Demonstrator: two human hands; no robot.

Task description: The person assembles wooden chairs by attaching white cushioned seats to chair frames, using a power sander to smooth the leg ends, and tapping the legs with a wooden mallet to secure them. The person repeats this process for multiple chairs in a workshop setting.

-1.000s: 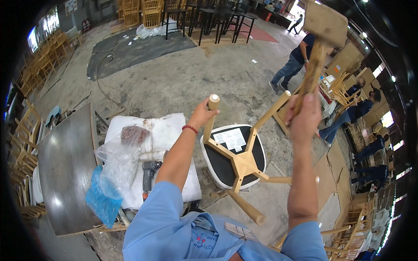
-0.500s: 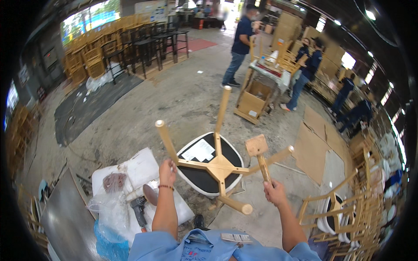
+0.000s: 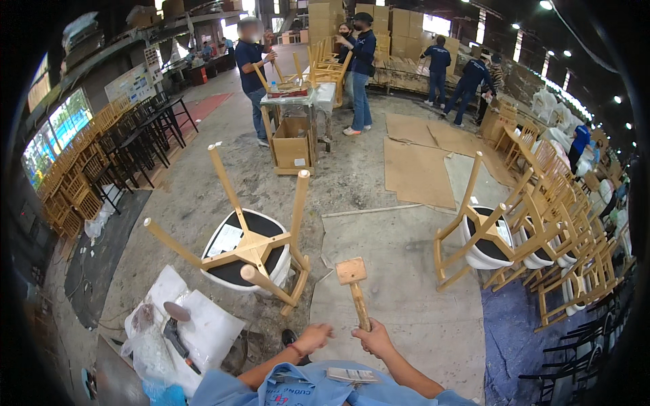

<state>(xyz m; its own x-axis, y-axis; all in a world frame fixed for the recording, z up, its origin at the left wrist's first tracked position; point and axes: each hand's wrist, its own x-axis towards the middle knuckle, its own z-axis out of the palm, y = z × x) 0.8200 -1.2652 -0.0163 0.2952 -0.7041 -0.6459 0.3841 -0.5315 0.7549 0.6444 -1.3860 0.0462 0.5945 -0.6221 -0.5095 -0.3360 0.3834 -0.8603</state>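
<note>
My right hand (image 3: 374, 340) is closed round the handle of a wooden mallet (image 3: 351, 271), whose block head points up and away from me. My left hand (image 3: 313, 340), with a bead bracelet at its wrist, is in front of my body, empty, its fingers loosely apart. Ahead and to the left, a light wooden chair (image 3: 252, 249) stands upside down, legs in the air. Its crossed frame lies over the black underside of a white-rimmed seat, where a white paper label is fixed. Neither hand touches the chair.
At lower left a disc power tool (image 3: 177, 342) lies on white foam sheets (image 3: 210, 318). Another upturned chair (image 3: 484, 237) stands at right before stacked wooden chairs (image 3: 575, 257). Flattened cardboard (image 3: 416, 172) covers floor ahead. People stand around a worktable (image 3: 291, 99) farther back.
My view has swung right, so the chair now appears farther left. My left hand has come off the chair's leg and back toward my body. The mallet stays in my right hand.
</note>
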